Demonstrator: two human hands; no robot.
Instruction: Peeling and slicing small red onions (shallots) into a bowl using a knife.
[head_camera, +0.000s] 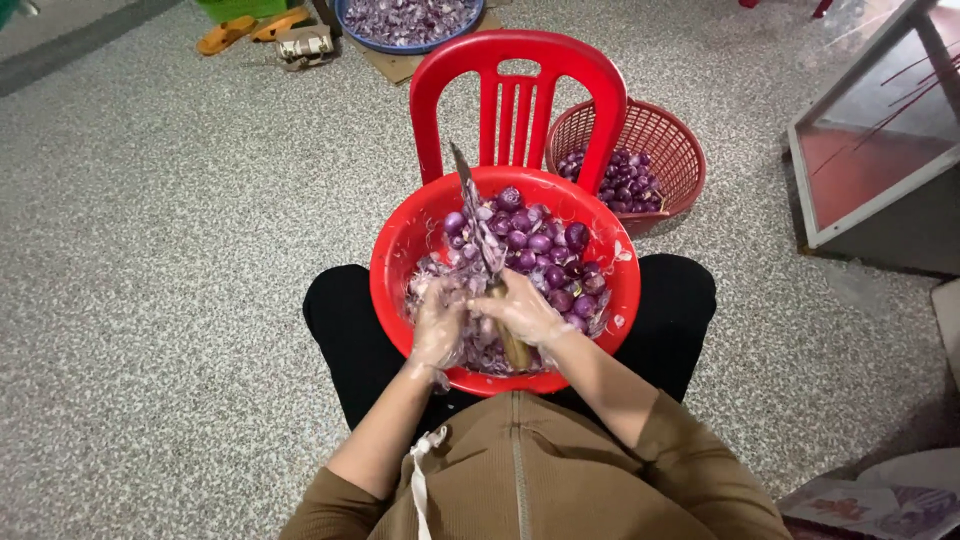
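A small purple shallot (447, 300) is held over the near left part of the red plastic basin (400, 250), which rests on the person's lap. The left hand (438, 325), in a thin clear glove, is cupped round it, fingers closed on the bulb; the bulb itself is mostly hidden, so the exact grip cannot be told. The right hand (520, 312), also gloved, is clamped on the wooden handle of a long knife (478, 222), blade pointing far and slightly left over the basin.

The shallot is judged light, firm and round, with loose papery skin that likely slips under wet gloves; it is best pinched at the sides with root and tip ends left free. The knife is stiff and sharp, to be taken by the handle only.

Peeled shallots (545, 245) and pale purple skins (480, 350) fill the basin. Just beyond it stands a red plastic chair (520, 70). To its right, touching the chair leg, sits a red mesh basket (660, 140) with more shallots. At the far edge, a blue bowl of skins (405, 22) lies on cardboard. A framed glass panel (880, 130) leans at far right.
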